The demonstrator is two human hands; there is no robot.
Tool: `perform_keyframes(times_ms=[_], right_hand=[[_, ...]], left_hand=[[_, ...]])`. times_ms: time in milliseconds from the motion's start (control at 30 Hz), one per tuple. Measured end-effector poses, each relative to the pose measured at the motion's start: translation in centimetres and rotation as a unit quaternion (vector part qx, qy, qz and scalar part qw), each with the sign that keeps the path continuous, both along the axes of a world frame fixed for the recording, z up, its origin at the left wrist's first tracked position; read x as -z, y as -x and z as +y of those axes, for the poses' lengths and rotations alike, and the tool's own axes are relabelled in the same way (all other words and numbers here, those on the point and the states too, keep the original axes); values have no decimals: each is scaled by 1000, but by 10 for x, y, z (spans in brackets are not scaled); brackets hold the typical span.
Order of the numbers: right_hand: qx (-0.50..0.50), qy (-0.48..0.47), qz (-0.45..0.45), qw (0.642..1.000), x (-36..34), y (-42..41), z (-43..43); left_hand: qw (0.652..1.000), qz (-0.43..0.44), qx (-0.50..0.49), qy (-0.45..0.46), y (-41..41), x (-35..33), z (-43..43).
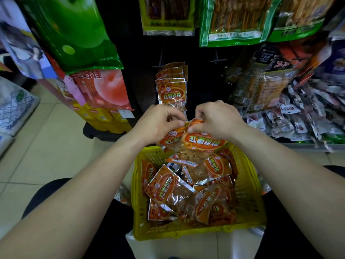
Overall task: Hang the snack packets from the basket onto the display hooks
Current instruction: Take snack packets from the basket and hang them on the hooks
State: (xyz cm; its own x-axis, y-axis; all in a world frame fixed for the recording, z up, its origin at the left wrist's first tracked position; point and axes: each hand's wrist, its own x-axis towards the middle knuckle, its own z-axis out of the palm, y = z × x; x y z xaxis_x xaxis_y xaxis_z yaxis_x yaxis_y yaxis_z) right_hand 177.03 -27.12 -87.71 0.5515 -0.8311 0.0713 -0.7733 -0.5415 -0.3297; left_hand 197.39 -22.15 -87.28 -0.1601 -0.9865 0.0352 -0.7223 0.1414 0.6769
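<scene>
Above the basket (249, 184), left hand (158, 123) and right hand (218, 120) pinch packets (203, 142) hanging top-up.

The orange held packet (203, 142) reads 红薯沙拉; the same four characters stand on the front hanging packet (171, 94) and, turned sideways, on a basket packet (165, 186). The second held packet (170, 136), behind the first, shows the word FOOD in a small round badge, with a partly covered 红 below. The pink peach bag (100, 88) at left carries 好佳 in red; small print on the dark packets (267, 58) at right is not legible.
</scene>
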Motion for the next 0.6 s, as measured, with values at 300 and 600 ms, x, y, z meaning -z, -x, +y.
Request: perform_keyframes(times_ms=[300, 600], right_hand=[[19, -28, -24, 999, 2, -4, -5], [9, -40, -52, 998, 3, -5, -6]], left_hand=[[999, 20, 25, 21, 1, 3, -3], [999, -3, 8, 50, 0, 6, -9]])
